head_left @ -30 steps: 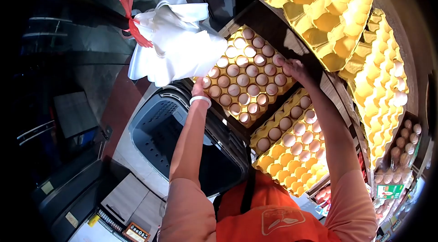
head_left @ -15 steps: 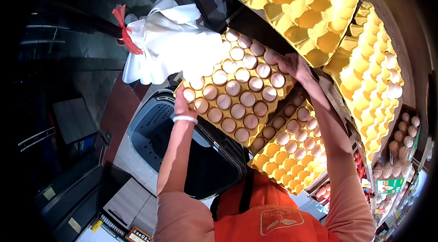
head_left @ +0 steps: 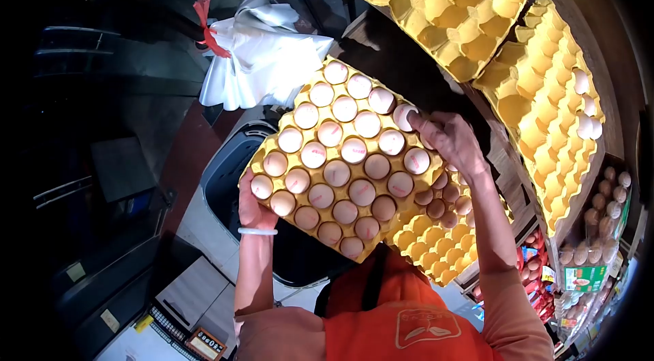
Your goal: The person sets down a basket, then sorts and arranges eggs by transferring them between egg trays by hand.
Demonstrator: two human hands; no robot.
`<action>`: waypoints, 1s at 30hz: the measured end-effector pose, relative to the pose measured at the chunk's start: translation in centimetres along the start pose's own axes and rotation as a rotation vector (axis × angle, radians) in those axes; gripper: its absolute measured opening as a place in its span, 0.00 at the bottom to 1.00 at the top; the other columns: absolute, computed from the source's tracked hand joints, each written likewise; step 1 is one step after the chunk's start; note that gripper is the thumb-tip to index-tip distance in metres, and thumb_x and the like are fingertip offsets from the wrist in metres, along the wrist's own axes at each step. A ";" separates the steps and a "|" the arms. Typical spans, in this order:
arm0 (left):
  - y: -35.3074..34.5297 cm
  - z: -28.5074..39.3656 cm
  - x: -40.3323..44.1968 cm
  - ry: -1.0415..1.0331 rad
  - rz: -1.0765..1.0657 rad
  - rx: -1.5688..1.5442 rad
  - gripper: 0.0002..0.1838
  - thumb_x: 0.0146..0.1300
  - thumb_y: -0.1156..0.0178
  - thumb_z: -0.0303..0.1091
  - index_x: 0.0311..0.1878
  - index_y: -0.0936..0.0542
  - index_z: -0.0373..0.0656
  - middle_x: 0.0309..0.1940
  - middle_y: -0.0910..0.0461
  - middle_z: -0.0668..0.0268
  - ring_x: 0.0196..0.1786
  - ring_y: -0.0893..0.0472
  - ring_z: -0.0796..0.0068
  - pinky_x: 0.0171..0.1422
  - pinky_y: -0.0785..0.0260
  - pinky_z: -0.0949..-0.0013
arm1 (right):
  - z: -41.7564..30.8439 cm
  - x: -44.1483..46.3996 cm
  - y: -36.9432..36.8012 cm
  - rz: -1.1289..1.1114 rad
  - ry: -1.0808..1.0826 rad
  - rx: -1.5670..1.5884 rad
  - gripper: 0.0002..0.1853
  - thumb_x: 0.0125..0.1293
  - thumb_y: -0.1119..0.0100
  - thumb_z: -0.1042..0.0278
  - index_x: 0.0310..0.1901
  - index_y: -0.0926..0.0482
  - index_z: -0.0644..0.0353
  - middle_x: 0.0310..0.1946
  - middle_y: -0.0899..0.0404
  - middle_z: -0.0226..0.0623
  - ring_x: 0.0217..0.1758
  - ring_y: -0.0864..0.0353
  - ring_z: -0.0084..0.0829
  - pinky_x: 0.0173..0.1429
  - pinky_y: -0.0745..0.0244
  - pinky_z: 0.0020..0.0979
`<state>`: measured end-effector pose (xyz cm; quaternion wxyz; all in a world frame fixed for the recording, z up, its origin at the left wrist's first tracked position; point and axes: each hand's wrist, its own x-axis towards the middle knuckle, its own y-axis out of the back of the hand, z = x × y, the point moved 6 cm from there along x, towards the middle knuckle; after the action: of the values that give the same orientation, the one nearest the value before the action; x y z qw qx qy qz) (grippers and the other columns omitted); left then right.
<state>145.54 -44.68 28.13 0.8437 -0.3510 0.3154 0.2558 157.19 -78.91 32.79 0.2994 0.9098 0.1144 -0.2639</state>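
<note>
A yellow egg tray [head_left: 349, 131], nearly full of pale eggs with red stamps, is tilted in front of me. My left hand [head_left: 253, 204], with a white bracelet at its wrist, is closed on the tray's left corner. At the upper right corner my right hand [head_left: 446, 139] is closed around the tray's edge, its thumb against the corner egg [head_left: 405, 117]. The fingers beneath the tray are hidden. Below and to the right lies a second, partly filled egg tray [head_left: 436, 242], with eggs at its upper end and bare cups at its lower end.
A dark basket [head_left: 225, 177] stands beneath the held tray. White plastic bags [head_left: 259, 54] tied with a red strip hang at upper left. Yellow trays [head_left: 449, 13] lie on the wooden shelf; another tray [head_left: 538, 116] bears a few eggs. Packaged eggs [head_left: 603, 211] sit at right.
The held tray has come down and closer to me, away from the white bags, and looks larger. Both hands have moved with it. More of the dark shelf behind it shows.
</note>
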 end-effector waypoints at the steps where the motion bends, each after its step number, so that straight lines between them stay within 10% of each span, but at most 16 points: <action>1: 0.5 0.3 -1.1 -0.021 -0.010 0.026 0.26 0.69 0.57 0.47 0.61 0.34 0.39 0.59 0.29 0.58 0.60 0.28 0.60 0.65 0.36 0.57 | -0.4 -0.8 0.0 -0.030 0.029 -0.089 0.34 0.58 0.46 0.34 0.36 0.19 0.66 0.20 0.24 0.44 0.28 0.22 0.36 0.39 0.28 0.35; 22: 3.4 -16.6 -29.9 -0.115 -0.087 0.352 0.33 0.64 0.52 0.56 0.64 0.35 0.41 0.61 0.31 0.60 0.63 0.31 0.62 0.66 0.38 0.59 | 22.3 -34.9 6.0 0.369 0.185 0.029 0.26 0.57 0.40 0.44 0.22 0.25 0.64 0.13 0.28 0.47 0.17 0.25 0.47 0.27 0.29 0.43; 30: -4.6 -27.9 -32.0 0.020 -0.306 0.452 0.30 0.69 0.56 0.53 0.64 0.37 0.39 0.61 0.31 0.61 0.63 0.31 0.63 0.66 0.38 0.60 | 33.0 -44.9 11.3 0.416 -0.045 0.188 0.19 0.60 0.44 0.51 0.36 0.19 0.62 0.21 0.24 0.48 0.25 0.21 0.41 0.30 0.29 0.38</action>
<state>117.22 -75.26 37.45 0.9263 -0.1999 0.3163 0.0451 110.24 -110.11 40.36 0.2638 0.9315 -0.1075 -0.2263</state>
